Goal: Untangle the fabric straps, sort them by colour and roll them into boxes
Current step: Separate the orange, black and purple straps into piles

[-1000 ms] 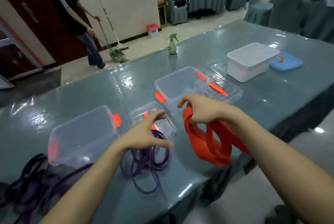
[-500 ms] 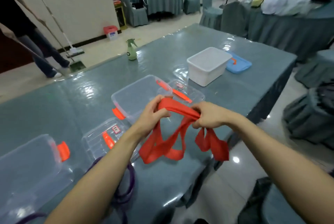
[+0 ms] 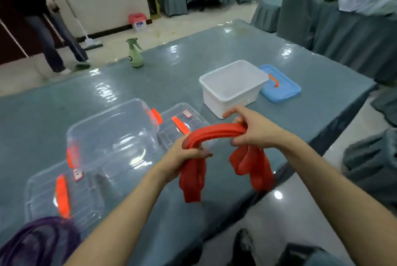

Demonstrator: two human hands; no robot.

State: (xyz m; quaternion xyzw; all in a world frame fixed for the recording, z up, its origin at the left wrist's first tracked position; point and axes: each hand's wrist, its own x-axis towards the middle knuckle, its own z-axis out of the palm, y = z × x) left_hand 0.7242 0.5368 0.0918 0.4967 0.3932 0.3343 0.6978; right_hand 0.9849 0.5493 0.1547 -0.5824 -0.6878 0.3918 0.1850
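Note:
Both my hands hold a bundle of red straps (image 3: pixel 217 132) above the table's near edge. My left hand (image 3: pixel 184 156) grips one end, my right hand (image 3: pixel 251 130) grips the other, and the straps arch between them with loose loops hanging below each fist. An open clear box (image 3: pixel 111 137) with orange latches stands just left of my hands. A white box (image 3: pixel 233 87) stands behind my right hand. Purple straps (image 3: pixel 40 242) lie heaped at the bottom left.
Two clear lids with orange handles, one (image 3: pixel 182 124) beside the clear box and another (image 3: pixel 62 195) in front of it. A blue lid (image 3: pixel 281 87) lies right of the white box. A green spray bottle (image 3: pixel 135 55) stands far back. A person with a mop (image 3: pixel 53 29) is beyond the table.
My left hand left the purple straps and took hold of the red ones. Both hands gathered the red straps into a tight arched bundle. The view swung right.

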